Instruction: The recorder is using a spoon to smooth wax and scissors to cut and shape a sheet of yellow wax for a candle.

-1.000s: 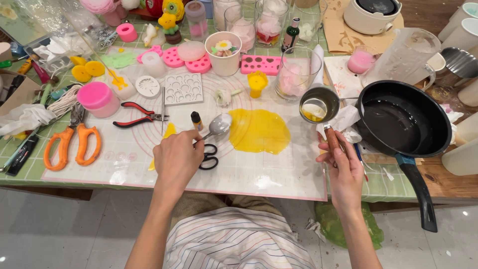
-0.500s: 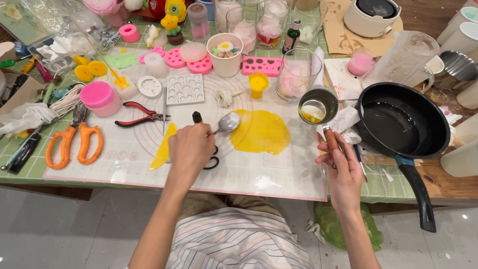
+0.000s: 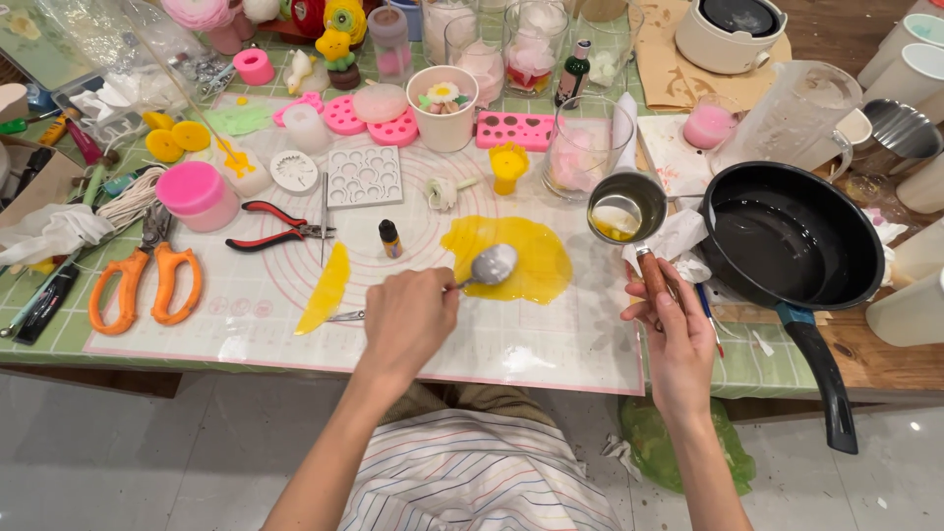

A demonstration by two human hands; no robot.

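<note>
Your table (image 3: 59,339) wears a green checked cloth. On it lie a white silicone mat (image 3: 551,344) with pink rings, a black frying pan (image 3: 793,246), brown paper (image 3: 678,69) and orange scissors (image 3: 143,285).

spoon (image 3: 489,265) over wax puddle (image 3: 511,258) on mat (image 3: 551,344); small pot (image 3: 627,208) right of puddle, pan (image 3: 787,236) further right.
</note>
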